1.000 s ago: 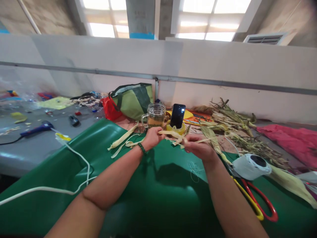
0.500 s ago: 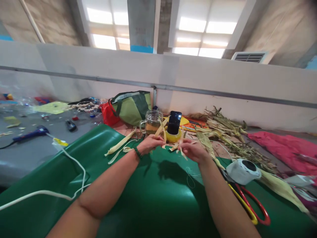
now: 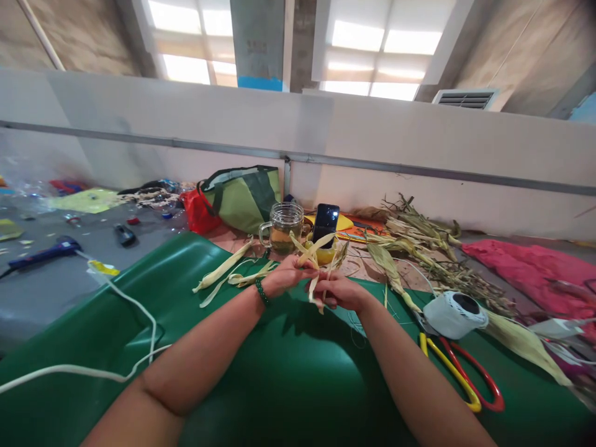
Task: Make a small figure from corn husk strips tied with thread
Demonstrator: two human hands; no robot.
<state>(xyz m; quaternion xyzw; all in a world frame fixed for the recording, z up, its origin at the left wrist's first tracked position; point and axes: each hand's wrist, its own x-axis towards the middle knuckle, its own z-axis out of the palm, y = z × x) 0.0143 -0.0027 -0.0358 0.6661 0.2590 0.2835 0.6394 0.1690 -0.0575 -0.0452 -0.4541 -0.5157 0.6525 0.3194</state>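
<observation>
My left hand [image 3: 291, 273] pinches pale corn husk strips [image 3: 318, 248] that cross above the fingers. Close against it, my right hand [image 3: 338, 290] is closed on husk strips too, one end hanging below the fingers. Both hands are raised over a green mat [image 3: 298, 385]. Left of them lie a rolled corn husk [image 3: 223, 268] and several loose strips [image 3: 254, 275]. A fine loop of thread [image 3: 357, 326] rests on the mat below my right wrist. Which strip each fingertip holds is partly hidden.
Behind the hands stand a glass mug [image 3: 285, 228] and a phone [image 3: 326, 223]. At the right are red-and-yellow scissors [image 3: 465, 372], a white thread spool [image 3: 455, 315] and dried husks [image 3: 414, 239]. A white cable [image 3: 93, 372] and glue gun [image 3: 51, 252] lie left.
My hands have come together from apart, the right moving left to meet the left. The husk strips they hold now overlap. The view has shifted slightly.
</observation>
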